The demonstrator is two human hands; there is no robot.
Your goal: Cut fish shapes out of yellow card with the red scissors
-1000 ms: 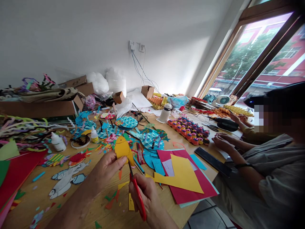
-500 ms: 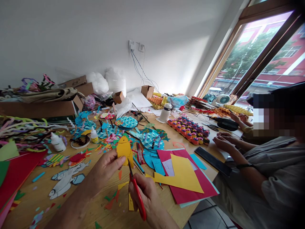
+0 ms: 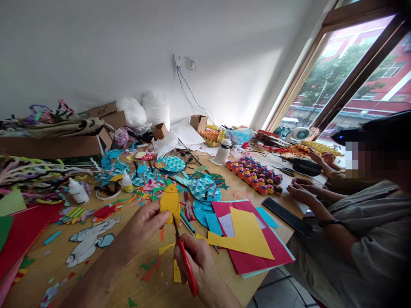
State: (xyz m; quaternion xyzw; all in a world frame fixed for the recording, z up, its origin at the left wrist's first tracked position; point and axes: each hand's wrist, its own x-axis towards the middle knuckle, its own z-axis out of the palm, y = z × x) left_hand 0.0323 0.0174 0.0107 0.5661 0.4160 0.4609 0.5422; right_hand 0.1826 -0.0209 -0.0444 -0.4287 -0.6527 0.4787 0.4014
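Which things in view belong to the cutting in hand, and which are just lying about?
In the job:
- yellow paper fish, in the left hand
- red-handled metal scissors, in the right hand

Lying about, apparently:
- large yellow paper sheet
- white squeeze bottle with yellow label
- multicoloured egg-carton tray

Paper fish – yellow with dark lines; scissor handles – bright red
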